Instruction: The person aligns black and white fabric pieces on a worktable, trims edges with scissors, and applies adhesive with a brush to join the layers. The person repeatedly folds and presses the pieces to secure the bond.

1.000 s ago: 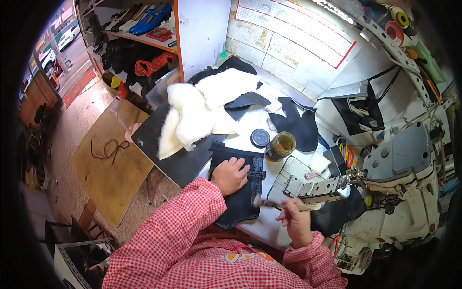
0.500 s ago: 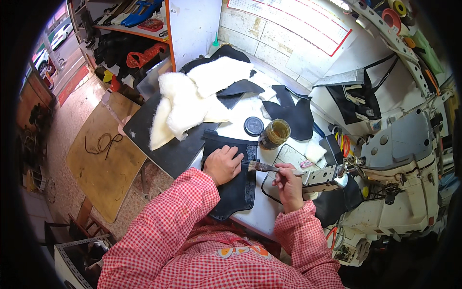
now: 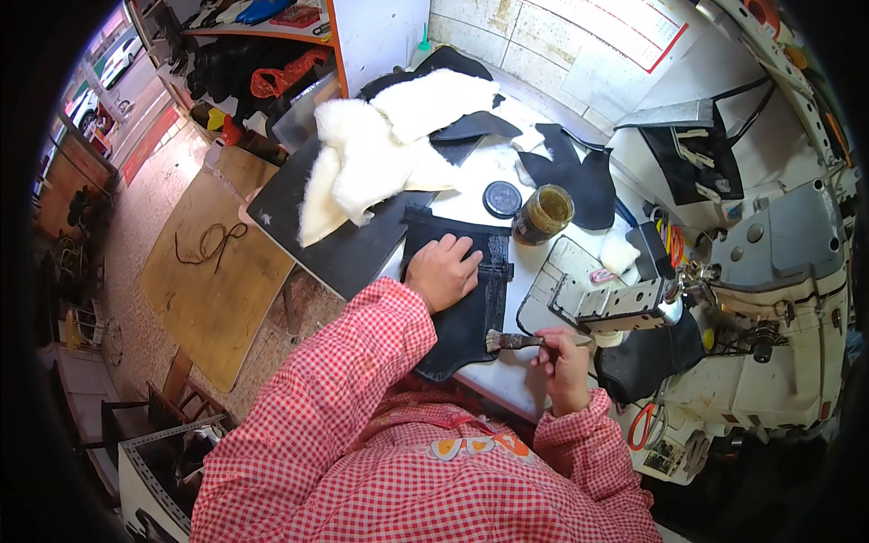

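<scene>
A black leather-like piece lies flat on the white table before me, with a glossy, wet-looking strip along its right side. My left hand rests on its upper part, fingers bent and slightly apart, pressing it down. In my right hand is a brush, gripped by the handle. Its pale bristles touch the lower right edge of the black piece. Just beyond stands an uncovered glass jar of brownish substance, with its round black lid beside it.
White fleece pieces lie on a dark board at the back left. More black cut pieces are behind the jar. A sewing machine stands at the right, its arm reaching toward my right hand. A brown board is at the left.
The brush in my right hand has moved from the middle of the glossy strip down to the piece's lower right edge. My left hand stays on the piece. The whole view has shifted slightly.
</scene>
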